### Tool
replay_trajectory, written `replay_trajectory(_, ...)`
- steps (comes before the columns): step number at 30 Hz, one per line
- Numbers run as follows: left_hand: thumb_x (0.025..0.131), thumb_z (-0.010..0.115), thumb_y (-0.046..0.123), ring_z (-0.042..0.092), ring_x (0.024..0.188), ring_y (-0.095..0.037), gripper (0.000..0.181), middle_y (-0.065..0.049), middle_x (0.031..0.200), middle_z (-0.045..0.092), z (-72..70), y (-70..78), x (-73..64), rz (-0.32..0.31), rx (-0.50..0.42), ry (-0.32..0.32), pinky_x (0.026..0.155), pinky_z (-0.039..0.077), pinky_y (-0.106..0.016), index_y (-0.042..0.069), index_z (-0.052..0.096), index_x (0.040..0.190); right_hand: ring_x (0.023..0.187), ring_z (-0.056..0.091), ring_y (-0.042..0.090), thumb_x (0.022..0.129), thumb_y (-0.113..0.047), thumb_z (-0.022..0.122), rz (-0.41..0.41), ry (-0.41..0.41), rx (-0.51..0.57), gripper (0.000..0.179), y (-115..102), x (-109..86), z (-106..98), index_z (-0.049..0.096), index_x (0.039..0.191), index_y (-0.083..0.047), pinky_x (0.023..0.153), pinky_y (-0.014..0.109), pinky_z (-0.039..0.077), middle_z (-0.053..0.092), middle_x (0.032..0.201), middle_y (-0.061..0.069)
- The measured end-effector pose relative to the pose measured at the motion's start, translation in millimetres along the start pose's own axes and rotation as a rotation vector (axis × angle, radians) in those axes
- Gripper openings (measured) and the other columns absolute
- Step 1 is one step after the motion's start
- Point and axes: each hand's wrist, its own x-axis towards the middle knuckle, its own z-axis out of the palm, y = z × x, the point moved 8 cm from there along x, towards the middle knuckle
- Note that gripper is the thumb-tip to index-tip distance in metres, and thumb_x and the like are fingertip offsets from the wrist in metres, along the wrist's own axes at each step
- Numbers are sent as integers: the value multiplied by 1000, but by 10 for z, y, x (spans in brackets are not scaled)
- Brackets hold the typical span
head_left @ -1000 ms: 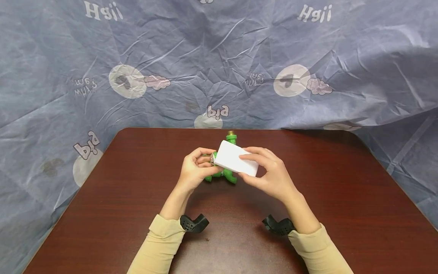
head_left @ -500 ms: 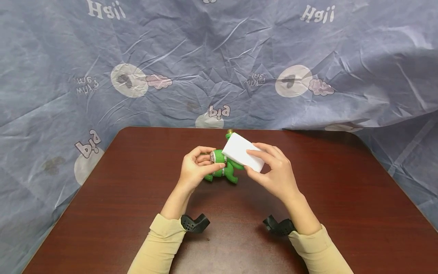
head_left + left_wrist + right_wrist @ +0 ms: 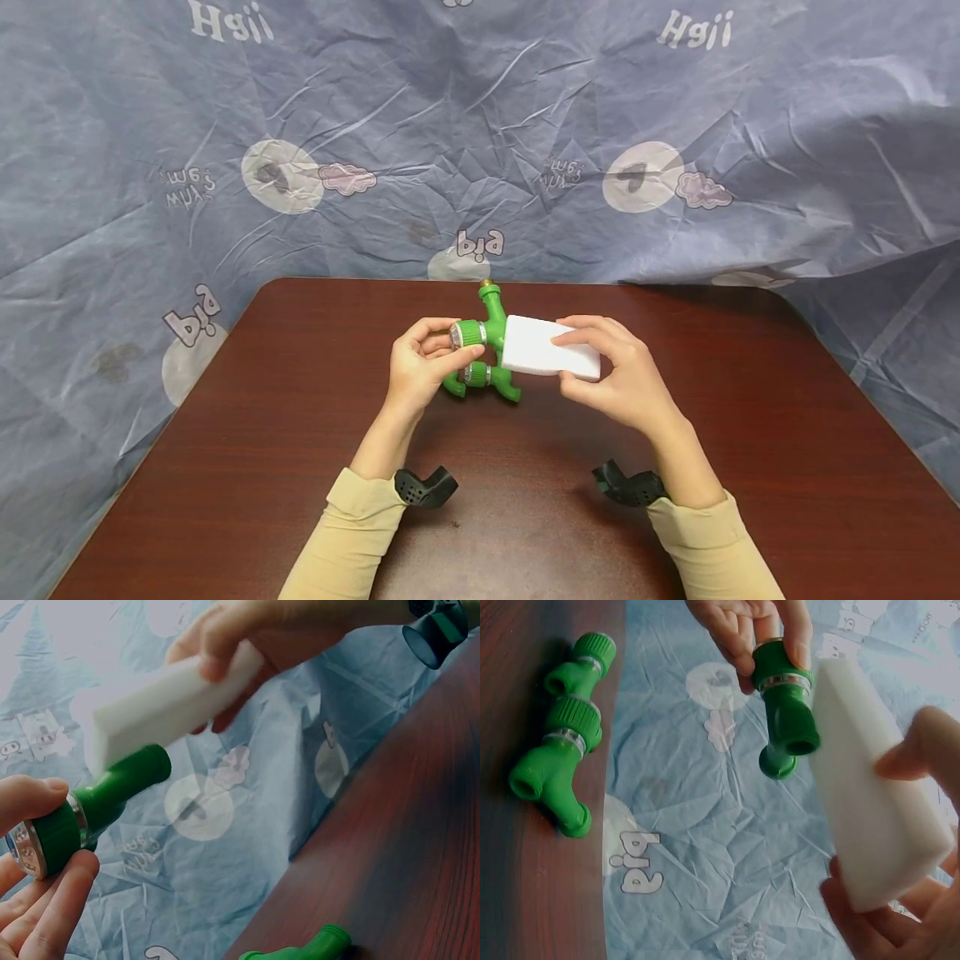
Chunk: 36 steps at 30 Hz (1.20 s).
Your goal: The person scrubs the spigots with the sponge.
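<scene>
My left hand (image 3: 417, 367) pinches a green tap (image 3: 495, 325) by its ribbed knob (image 3: 469, 333), thumb on one side and fingers on the other. The tap is raised above the table, its brass threaded end (image 3: 488, 284) pointing away. My right hand (image 3: 626, 375) holds a white sponge block (image 3: 551, 347) between thumb and fingers. In the head view the sponge overlaps the tap's right side. It lies right alongside the green body (image 3: 790, 720) in the right wrist view; whether they touch, I cannot tell.
Two more green taps lie on the dark wooden table, one nearer (image 3: 551, 769) and one beyond it (image 3: 574, 673) in the right wrist view. A blue printed cloth (image 3: 420, 125) hangs behind the table. Black wrist cameras (image 3: 425, 487) are strapped on both forearms.
The sponge has slid from over the knob to the tap's right side, turning more level. The held tap now shows more fully, its threaded end tipped to the left.
</scene>
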Motion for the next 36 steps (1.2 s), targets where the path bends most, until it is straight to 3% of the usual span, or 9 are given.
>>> replay_trajectory(7, 69, 76, -9, 61, 58, -10, 34, 1, 69, 67, 58, 8, -18, -3, 25, -49, 51, 49, -22, -3, 60, 99, 105, 56, 24, 66, -6, 77, -20, 88, 8, 36, -66, 8, 70, 71, 102, -11, 85, 23, 42, 63, 115, 7)
replay_trajectory(13, 68, 76, -11, 64, 67, -10, 37, 1, 73, 68, 144, 29, -42, 23, 43, -112, 55, 51, -21, -7, 60, 102, 104, 56, 25, 68, -10, 78, -49, 79, -8, 35, -142, 5, 171, 71, 102, -11, 84, 27, 44, 62, 116, 9)
replay_trajectory(19, 68, 78, -10, 65, 71, -13, 40, -8, 85, 68, 185, 42, -53, 56, 119, -132, 63, 54, -23, -7, 63, 106, 103, 56, 25, 70, -15, 78, -64, 70, -39, 35, -165, -1, 220, 71, 104, -10, 82, 32, 45, 61, 117, 9)
replay_trajectory(24, 69, 78, -9, 64, 74, -12, 44, -14, 90, 66, 208, 54, -63, 40, 167, -138, 66, 54, -23, -6, 63, 111, 101, 56, 28, 68, -13, 78, -22, 152, -122, 36, -114, -2, 147, 71, 103, -9, 80, 38, 45, 62, 115, 11)
replay_trajectory(27, 70, 75, -11, 64, 75, -13, 45, -13, 94, 65, 250, 158, -102, 37, 172, -156, 64, 54, -24, -8, 62, 113, 102, 56, 28, 68, -13, 79, 1, 196, -127, 36, -92, -4, 91, 72, 103, -9, 81, 36, 45, 63, 115, 10)
replay_trajectory(31, 72, 74, -11, 60, 79, -13, 44, -10, 97, 61, 304, 321, -154, 92, 218, -175, 66, 54, -25, -9, 61, 114, 102, 56, 27, 67, -12, 79, -1, 177, -82, 37, -95, -8, 94, 71, 103, -10, 80, 32, 44, 63, 115, 9)
replay_trajectory(36, 72, 74, -11, 58, 87, -15, 43, -19, 99, 57, 312, 399, -162, 193, 263, -173, 73, 55, -28, -10, 61, 113, 101, 56, 26, 67, -11, 79, 13, 170, -83, 38, -86, -9, 101, 72, 104, -11, 79, 31, 44, 63, 116, 7)
